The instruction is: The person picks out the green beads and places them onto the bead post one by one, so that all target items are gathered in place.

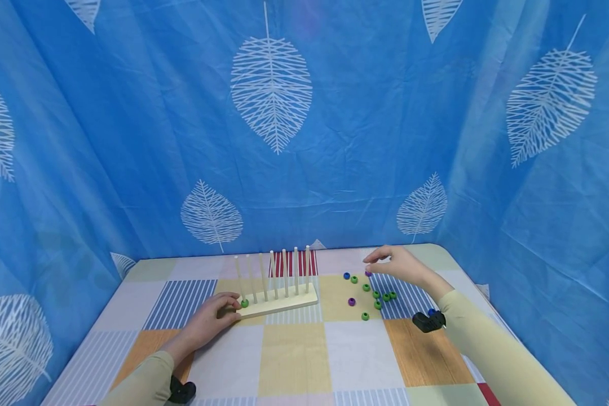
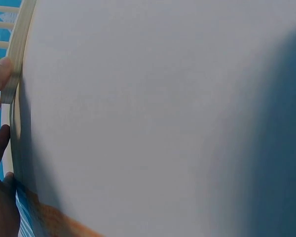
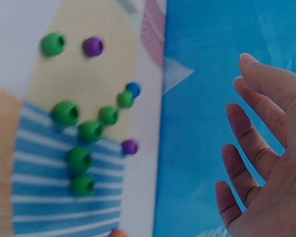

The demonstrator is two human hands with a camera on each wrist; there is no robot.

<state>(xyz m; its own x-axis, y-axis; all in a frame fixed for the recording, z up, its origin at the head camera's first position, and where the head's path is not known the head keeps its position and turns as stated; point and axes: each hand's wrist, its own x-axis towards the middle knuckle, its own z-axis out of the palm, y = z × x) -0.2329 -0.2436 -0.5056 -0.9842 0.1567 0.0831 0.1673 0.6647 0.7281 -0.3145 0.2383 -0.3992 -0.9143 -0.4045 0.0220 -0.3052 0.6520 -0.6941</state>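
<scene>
A pale wooden peg board [image 1: 284,304] with several upright rods stands left of the table's middle. One green bead [image 1: 245,303] sits low on its leftmost rod. My left hand [image 1: 214,317] grips the board's left end, thumb at the front edge and fingers round behind, beside that bead. Over the far right side of the table hovers my right hand [image 1: 398,266], fingers loosely bent and holding nothing in the right wrist view. Just below its fingertips in the head view lies a purple bead [image 1: 367,273]. Several loose green beads [image 3: 79,159] are scattered nearby.
Another purple bead [image 1: 352,301] and a blue bead [image 1: 347,276] lie among the green ones. A second blue bead [image 1: 431,312] shows beside the right wrist's black camera [image 1: 429,322]. An orange bead [image 3: 118,233] peeks in at the right wrist view's bottom. Blue curtains [image 1: 335,141] surround the table.
</scene>
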